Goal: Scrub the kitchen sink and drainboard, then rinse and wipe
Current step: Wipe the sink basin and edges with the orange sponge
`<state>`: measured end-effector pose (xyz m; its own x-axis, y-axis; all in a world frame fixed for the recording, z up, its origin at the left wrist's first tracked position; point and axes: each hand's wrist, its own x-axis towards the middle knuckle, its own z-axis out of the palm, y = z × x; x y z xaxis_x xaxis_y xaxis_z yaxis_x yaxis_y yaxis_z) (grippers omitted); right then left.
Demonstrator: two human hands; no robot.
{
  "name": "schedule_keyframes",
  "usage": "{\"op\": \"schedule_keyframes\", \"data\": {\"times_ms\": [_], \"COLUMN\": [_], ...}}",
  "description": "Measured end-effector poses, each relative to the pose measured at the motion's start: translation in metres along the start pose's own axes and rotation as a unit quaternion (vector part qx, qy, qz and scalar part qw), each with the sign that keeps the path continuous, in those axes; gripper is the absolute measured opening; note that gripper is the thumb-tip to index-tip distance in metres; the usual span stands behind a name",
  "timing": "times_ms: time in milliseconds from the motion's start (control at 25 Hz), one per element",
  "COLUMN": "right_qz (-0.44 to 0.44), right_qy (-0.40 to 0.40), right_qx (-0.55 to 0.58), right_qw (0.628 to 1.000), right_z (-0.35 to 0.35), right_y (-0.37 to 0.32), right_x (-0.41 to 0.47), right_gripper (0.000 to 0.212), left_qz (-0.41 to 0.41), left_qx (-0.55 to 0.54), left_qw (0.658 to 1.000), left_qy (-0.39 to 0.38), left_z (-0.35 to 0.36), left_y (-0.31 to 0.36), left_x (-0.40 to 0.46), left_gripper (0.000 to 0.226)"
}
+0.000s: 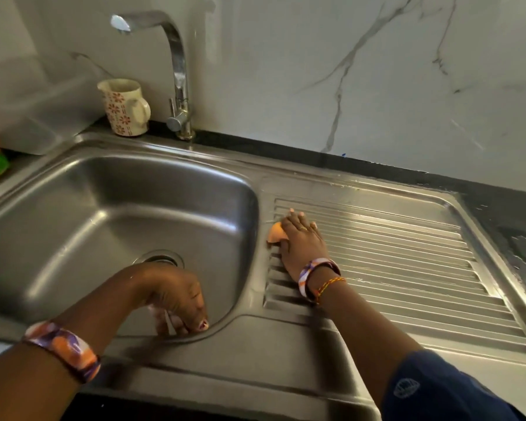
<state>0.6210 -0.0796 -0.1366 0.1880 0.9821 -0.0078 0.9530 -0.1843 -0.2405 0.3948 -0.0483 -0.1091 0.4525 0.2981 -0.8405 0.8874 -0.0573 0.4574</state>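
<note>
I see my right hand (301,238) lying flat on the ribbed drainboard (407,262) at its sink-side edge, pressing an orange sponge (275,233) that peeks out by the thumb. My left hand (179,302) hangs over the near rim of the steel sink (104,208), fingers curled down against the basin wall; I cannot tell whether it holds anything. The faucet (176,71) stands behind the basin, a patterned mug (125,107) just beside it on the dark counter (498,208).
</note>
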Motion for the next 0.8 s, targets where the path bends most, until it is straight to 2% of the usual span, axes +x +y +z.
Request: {"op": "schedule_keyframes", "data": {"times_ms": [80, 160, 240, 320, 400, 520, 600, 640, 680, 720, 760, 800], "right_qz": [-0.053, -0.125, -0.164, -0.167, -0.159, -0.131, -0.09, -0.063, -0.025, 0.014, 0.031, 0.059], "right_qy": [-0.009, -0.022, -0.041, -0.068, -0.093, -0.142, -0.188, -0.2, -0.205, -0.199, -0.142, -0.074], "right_qx": [0.018, 0.057, 0.024, -0.084, -0.151, -0.107, 0.008, 0.136, 0.297, 0.468, 0.561, 0.573], "right_qw": [0.998, 0.99, 0.985, 0.98, 0.971, 0.975, 0.978, 0.968, 0.932, 0.861, 0.815, 0.814], "right_z": [0.0, 0.005, 0.011, 0.016, 0.017, 0.018, 0.013, 0.01, 0.004, -0.005, -0.007, -0.012], "right_y": [-0.013, -0.036, -0.058, -0.08, -0.102, -0.118, -0.121, -0.121, -0.118, -0.119, -0.096, -0.068], "right_x": [-0.01, -0.024, -0.034, -0.045, -0.057, -0.074, -0.08, -0.081, -0.084, -0.086, -0.086, -0.085], "right_gripper": [0.052, 0.053, 0.039, 0.029, 0.038, 0.046, 0.041, 0.035, 0.026, 0.017, 0.012, 0.013], "left_qz": [-0.004, -0.029, -0.083, -0.116, -0.117, -0.093, -0.076, -0.07, -0.069, -0.072, -0.075, -0.074], "left_qx": [0.025, 0.068, 0.144, 0.199, 0.195, 0.183, 0.194, 0.196, 0.194, 0.195, 0.199, 0.202], "left_qw": [1.0, 0.997, 0.986, 0.973, 0.972, 0.975, 0.972, 0.972, 0.973, 0.973, 0.974, 0.974], "left_qy": [-0.008, -0.008, 0.01, 0.032, 0.058, 0.087, 0.106, 0.11, 0.107, 0.098, 0.083, 0.066], "left_z": [0.0, -0.001, 0.001, 0.003, 0.005, 0.008, 0.01, 0.009, 0.008, 0.008, 0.007, 0.006], "left_y": [0.002, 0.006, 0.009, 0.004, -0.007, -0.021, -0.025, -0.026, -0.025, -0.023, -0.019, -0.015], "left_x": [-0.002, -0.003, -0.01, -0.02, -0.03, -0.038, -0.035, -0.033, -0.033, -0.033, -0.033, -0.033], "left_gripper": [0.03, 0.026, 0.032, 0.046, 0.05, 0.04, 0.036, 0.035, 0.036, 0.04, 0.043, 0.042]}}
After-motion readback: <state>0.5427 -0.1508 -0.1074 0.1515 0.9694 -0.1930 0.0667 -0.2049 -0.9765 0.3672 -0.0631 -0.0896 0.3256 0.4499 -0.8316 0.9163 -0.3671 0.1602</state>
